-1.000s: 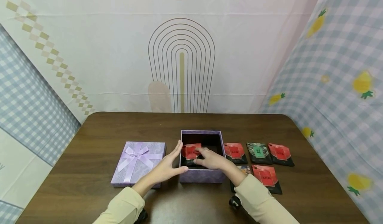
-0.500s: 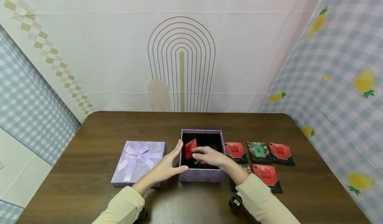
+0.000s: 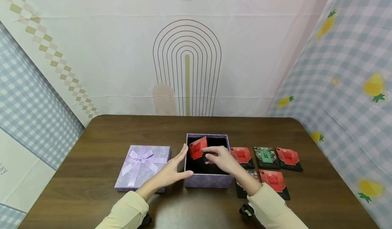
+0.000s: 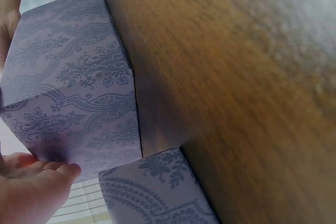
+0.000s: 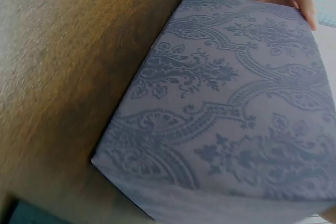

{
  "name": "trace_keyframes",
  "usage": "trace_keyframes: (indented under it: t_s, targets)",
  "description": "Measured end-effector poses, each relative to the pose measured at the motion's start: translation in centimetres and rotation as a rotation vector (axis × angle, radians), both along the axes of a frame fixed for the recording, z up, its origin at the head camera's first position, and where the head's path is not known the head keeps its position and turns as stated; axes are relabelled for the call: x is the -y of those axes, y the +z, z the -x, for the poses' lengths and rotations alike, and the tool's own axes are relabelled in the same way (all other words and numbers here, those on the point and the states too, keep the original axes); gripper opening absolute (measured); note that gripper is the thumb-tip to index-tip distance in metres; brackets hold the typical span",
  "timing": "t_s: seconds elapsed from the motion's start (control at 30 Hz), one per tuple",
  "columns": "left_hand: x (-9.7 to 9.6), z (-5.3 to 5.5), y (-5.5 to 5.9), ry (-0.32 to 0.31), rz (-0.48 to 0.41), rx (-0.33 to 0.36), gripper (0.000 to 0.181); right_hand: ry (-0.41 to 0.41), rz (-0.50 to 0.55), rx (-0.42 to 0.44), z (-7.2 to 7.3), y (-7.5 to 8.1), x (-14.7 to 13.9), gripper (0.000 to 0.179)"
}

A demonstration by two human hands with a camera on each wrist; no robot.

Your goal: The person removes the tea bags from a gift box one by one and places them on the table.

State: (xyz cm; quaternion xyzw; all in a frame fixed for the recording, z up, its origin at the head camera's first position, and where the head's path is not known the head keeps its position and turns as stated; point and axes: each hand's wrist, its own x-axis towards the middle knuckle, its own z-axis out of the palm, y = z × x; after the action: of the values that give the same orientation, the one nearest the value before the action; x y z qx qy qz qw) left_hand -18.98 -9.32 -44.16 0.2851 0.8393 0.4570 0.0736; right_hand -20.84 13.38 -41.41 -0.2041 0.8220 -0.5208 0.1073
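In the head view, a purple patterned gift box [image 3: 208,181] with a black inside stands uncovered mid-table. Over its inside, my right hand [image 3: 221,159] pinches a red and black packet [image 3: 197,148] by its right edge, the packet tilted up near the left wall. My left hand [image 3: 172,170] has its fingers straight against the box's left side, thumb spread towards the front corner. The left wrist view shows these left fingertips [image 4: 68,170] on the patterned wall. In the right wrist view the box [image 5: 226,93] fills most of the picture and hides the right hand.
Left of the box lies its lilac lid [image 3: 142,167] with a ribbon bow. To the right lie several packets: red ones [image 3: 273,181], a green one [image 3: 265,156], and one [image 3: 241,190] partly under the right forearm. The brown table [image 3: 196,208] carries everything.
The red packet, flat at the left of the box a second ago, is now tilted and raised in my right hand, which has risen slightly. My left hand has stayed at the box's side.
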Motion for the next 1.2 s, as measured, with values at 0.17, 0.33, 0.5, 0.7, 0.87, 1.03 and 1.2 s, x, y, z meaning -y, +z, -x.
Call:
trace_keyframes:
  t_s: [0.17,0.33,0.5,0.7,0.87,1.03,1.2]
  targets:
    - [-0.1,-0.1,0.0,0.006,0.001,0.006,0.085,-0.066,-0.025,-0.057,-0.8,0.3,-1.1,0.030]
    - [-0.1,0.0,0.0,0.007,0.007,-0.009,0.086,-0.119,-0.037,-0.102,-1.7,0.4,-2.2,0.030]
    - [-0.1,0.0,-0.1,0.008,-0.002,-0.010,0.086,-0.167,-0.023,-0.080,-2.5,0.6,-3.1,0.031]
    - [-0.1,0.0,-0.2,0.008,0.005,-0.008,0.086,-0.219,0.045,0.016,-3.4,0.9,-3.9,0.033]
    - [-0.1,-0.1,-0.2,0.011,0.002,-0.004,0.087,-0.246,0.073,0.018,-3.7,0.9,-4.7,0.033]
    - [-0.1,-0.2,-0.1,0.013,0.000,-0.004,0.086,-0.267,0.114,0.026,-3.7,0.6,-5.8,0.033]
    - [-0.2,-0.2,-0.1,0.012,-0.001,-0.009,0.086,-0.290,0.092,0.073,-4.0,0.4,-6.9,0.035]
